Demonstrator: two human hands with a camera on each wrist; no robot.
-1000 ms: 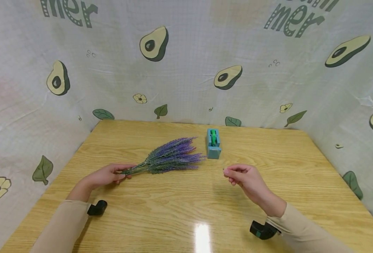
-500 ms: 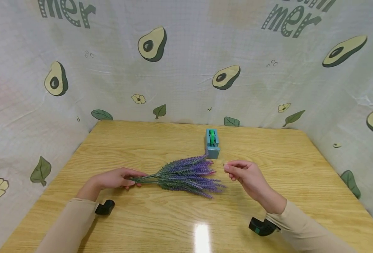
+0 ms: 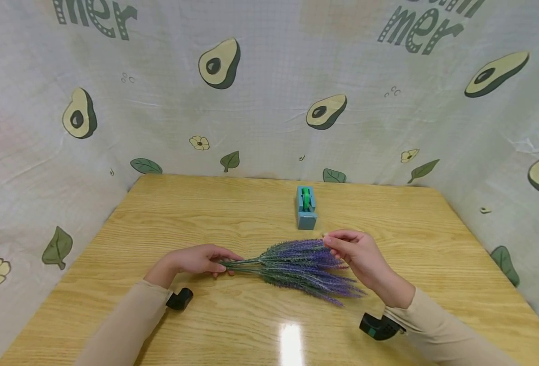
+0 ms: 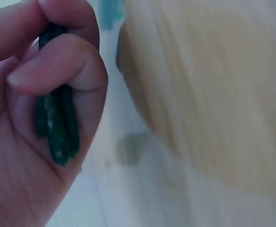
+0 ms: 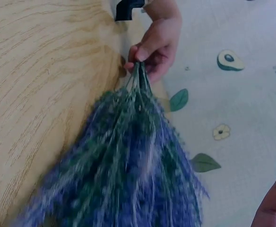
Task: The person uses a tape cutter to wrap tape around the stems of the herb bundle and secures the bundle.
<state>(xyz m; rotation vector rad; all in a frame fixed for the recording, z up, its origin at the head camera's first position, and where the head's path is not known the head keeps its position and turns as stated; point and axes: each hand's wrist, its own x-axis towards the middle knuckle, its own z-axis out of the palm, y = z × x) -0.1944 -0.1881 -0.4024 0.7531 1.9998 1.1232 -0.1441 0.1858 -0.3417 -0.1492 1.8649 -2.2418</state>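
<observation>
A bunch of lavender [image 3: 303, 267], purple spikes on green stems, points rightward over the table. My left hand [image 3: 202, 259] grips the stem ends; the cut green stems [image 4: 57, 125] show under the curled thumb in the left wrist view. The flower tips reach past my right hand [image 3: 358, 254], which is in front of part of them. Its thumb and forefinger pinch a tiny bit of something, apparently tape, too small to make out well. A blue tape dispenser [image 3: 307, 221] with a green reel stands behind the flowers.
The wooden table [image 3: 168, 208] ends at a pale cloth [image 3: 269, 101] printed with avocados, which hangs behind and at both sides. A bright light reflection lies on the tabletop near the front.
My left hand has carried the lavender rightward and toward me, from left of the tape dispenser to below my right hand. The right hand has risen slightly in view, still pinching.
</observation>
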